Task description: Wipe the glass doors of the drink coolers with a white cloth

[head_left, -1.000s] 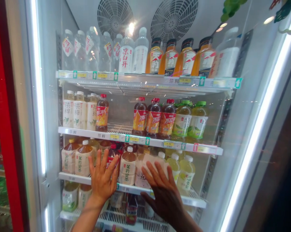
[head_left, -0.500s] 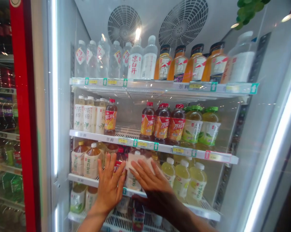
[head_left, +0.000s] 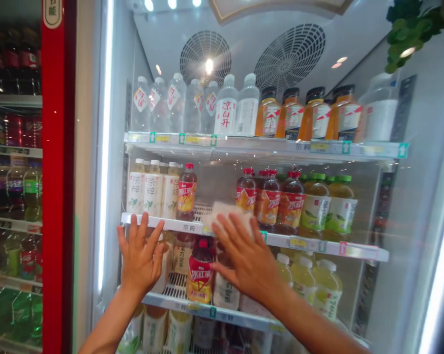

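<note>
My right hand (head_left: 246, 253) lies flat over a pale, slightly blurred wiping cloth (head_left: 227, 211), pressing it on the glass door of a drinks fridge. The cloth shows past the fingertips, in front of the middle shelf (head_left: 162, 223). To the left, my left hand (head_left: 139, 260) is raised with fingers spread, holding nothing; its palm faces the glass, and whether it touches I cannot tell. Behind the glass between my hands stands a red-capped iced tea bottle (head_left: 200, 275). My right hand and forearm hide part of the lower bottles.
Clear water bottles (head_left: 227, 110) and orange drinks (head_left: 269, 115) line the top shelf. Green-capped tea bottles (head_left: 313, 201) stand on the middle shelf. A red-framed fridge (head_left: 57, 172) is at left, a bright light strip (head_left: 105, 147) beside it. Artificial grapes (head_left: 402, 42) hang at upper right.
My right hand and the cloth have moved up the glass, from the lower shelf to the middle one. My left hand has shifted left, away from the right. The view has tilted upward.
</note>
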{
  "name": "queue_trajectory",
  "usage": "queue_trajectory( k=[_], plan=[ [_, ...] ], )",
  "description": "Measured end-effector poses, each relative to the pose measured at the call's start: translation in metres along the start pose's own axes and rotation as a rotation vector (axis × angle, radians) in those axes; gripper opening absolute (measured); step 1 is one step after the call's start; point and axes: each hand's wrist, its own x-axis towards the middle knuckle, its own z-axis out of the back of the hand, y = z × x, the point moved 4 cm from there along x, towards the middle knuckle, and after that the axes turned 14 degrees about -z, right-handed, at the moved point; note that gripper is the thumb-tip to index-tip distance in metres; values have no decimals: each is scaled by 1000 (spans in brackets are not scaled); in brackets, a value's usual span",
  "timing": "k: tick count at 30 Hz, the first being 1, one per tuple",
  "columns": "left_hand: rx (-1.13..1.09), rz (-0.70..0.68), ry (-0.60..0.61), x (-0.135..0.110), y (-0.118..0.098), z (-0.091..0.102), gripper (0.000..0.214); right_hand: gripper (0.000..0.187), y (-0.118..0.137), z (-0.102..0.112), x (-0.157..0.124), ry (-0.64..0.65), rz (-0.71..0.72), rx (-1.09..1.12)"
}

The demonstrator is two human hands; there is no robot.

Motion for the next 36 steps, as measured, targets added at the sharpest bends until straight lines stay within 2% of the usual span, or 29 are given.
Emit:
queue_trajectory(
  k=[1, 2, 3, 5, 6, 7, 8, 11, 12, 13, 16, 17, 18, 22, 23, 24, 27, 28, 29, 30, 33, 34, 35, 36],
  plan=[
    [0, -10, 2, -1, 5, 1, 74, 79, 0, -1, 8, -10, -87, -18],
    [-4, -20, 3, -2, 9, 1, 73, 80, 5, -2, 13, -19, -96, -19],
    [-14, -31, 5, -3, 11, 1, 73, 82, 12, -5, 16, -24, -27, -7],
    [-48, -51, 3, -4, 14, 3, 71, 83, 31, -11, 18, -7, 211, 19],
    [-66, -56, 1, -4, 16, 4, 70, 83, 36, -13, 20, 13, 285, 19],
    [-82, -60, 1, -4, 17, 5, 69, 82, 37, -15, 24, 28, 288, 8],
    [-94, -64, 0, -4, 18, 6, 67, 83, 34, -15, 31, 34, 219, -11],
    [-110, -72, 5, -5, 21, 6, 65, 87, 22, -8, 46, -4, -107, -59],
    [-114, -76, 4, -5, 23, 6, 65, 89, 24, -7, 46, -10, -136, -61],
    [-119, -80, 2, -5, 24, 5, 65, 91, 30, -8, 43, 11, -100, -59],
    [-125, -87, -11, -6, 25, 1, 65, 91, 51, -16, 28, 139, 193, -49],
    [-124, -89, -15, -7, 25, 0, 65, 90, 51, -18, 27, 159, 240, -53],
    [-123, -92, -19, -7, 25, -1, 65, 90, 48, -19, 30, 153, 218, -64],
    [-118, -102, -37, -9, 26, -4, 65, 89, 19, -10, 55, -5, -222, -123],
    [-117, -105, -41, -9, 27, -4, 66, 90, 21, -10, 55, -11, -244, -127],
    [-116, -109, -44, -9, 27, -4, 66, 91, 27, -12, 53, 12, -188, -120],
    [-120, -119, -44, -10, 27, -5, 65, 92, 57, -22, 35, 166, 213, -69],
    [-123, -121, -46, -10, 27, -5, 65, 90, 60, -24, 30, 199, 288, -58],
    [-125, -121, -48, -10, 27, -5, 65, 90, 59, -24, 31, 204, 287, -59],
    [-125, -119, -55, -10, 27, -5, 66, 90, 53, -23, 35, 181, 213, -72],
    [-123, -114, -70, -10, 27, -4, 68, 93, 30, -15, 54, 50, -142, -136],
    [-128, -112, -71, -10, 27, -3, 69, 94, 28, -14, 57, 37, -173, -145],
    [-138, -108, -72, -9, 27, -3, 70, 95, 32, -14, 58, 53, -131, -141],
    [-151, -103, -72, -9, 27, -2, 70, 96, 38, -16, 58, 93, -29, -125]
  ],
)
